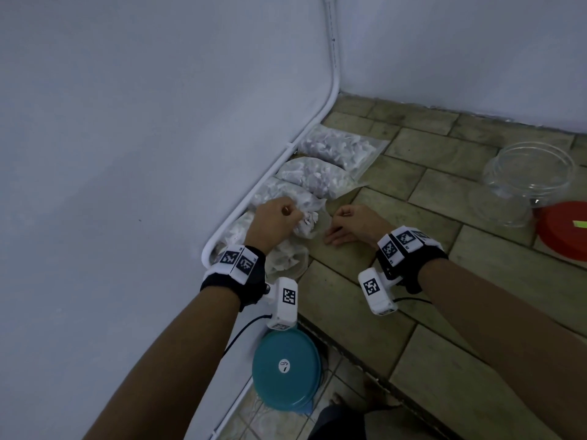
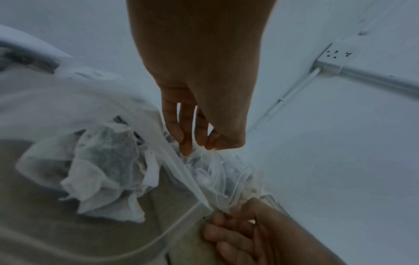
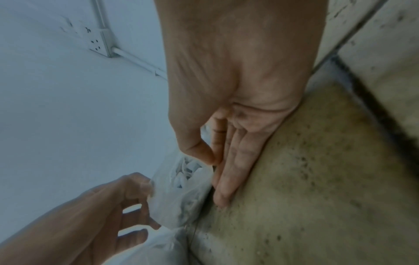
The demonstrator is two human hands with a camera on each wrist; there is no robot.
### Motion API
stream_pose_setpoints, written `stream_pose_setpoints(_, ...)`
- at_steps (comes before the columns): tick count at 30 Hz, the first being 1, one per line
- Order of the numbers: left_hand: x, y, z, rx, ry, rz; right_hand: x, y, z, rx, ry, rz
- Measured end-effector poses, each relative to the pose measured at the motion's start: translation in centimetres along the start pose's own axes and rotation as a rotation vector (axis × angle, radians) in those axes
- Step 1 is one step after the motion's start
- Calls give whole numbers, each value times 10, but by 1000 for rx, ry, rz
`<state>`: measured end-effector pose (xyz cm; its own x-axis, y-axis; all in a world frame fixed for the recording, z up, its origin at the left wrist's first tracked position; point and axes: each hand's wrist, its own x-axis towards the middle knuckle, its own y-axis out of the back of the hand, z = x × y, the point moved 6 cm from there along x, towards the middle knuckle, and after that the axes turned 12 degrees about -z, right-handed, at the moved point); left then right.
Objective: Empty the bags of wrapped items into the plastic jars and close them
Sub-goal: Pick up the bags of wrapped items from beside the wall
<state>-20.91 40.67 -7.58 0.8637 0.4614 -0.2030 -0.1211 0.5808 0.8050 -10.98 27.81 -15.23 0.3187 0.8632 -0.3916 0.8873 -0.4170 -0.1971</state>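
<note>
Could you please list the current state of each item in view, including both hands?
Left hand: pinching the top of the nearest clear plastic bag of wrapped items.
Right hand: pinching that bag's corner, other fingers straight on the tiled ledge.
Nearest bag: lying against the wall, still full.
Two farther clear bags: lying flat, full.
Clear plastic jar: open, empty.
Red round lid: off, beside the jar.
Teal round lid: whether fastened, cannot tell.

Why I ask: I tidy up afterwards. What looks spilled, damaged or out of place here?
Nothing looks spilled or damaged. The bags lie in a row along the wall, and both hands, left hand and right hand, pinch the near bag. The clear jar lies tipped on its side, lidless, beside the red lid.
</note>
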Motion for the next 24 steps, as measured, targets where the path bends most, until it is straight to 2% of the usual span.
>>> stream_pose_setpoints(4, -1, -15, 11, 63, -122, -69, -1, -2, -2, 12, 11, 6)
stream_pose_setpoints(7, -2, -20, 18, 97, -134, -66, -2, -2, -2, -19, 44, 25)
stream_pose_setpoints(11, -1, -3, 24, 166, -98, 39, -1, 0, 2, -69, 77, 89)
stream_pose_setpoints(14, -5, 25, 26, 228, -12, 185, -1, 1, 1, -107, 74, 134)
stream_pose_setpoints(16, -8, 36, 28, 272, 49, 236, -1, 2, 1, -120, 69, 151)
stream_pose_setpoints(21, -11, 17, 38, 367, 20, 147, 0, 2, 2, -122, 59, 159)
stream_pose_setpoints(24, -16, 4, 40, 441, -41, 140, -2, 4, 2, -136, 110, 158)
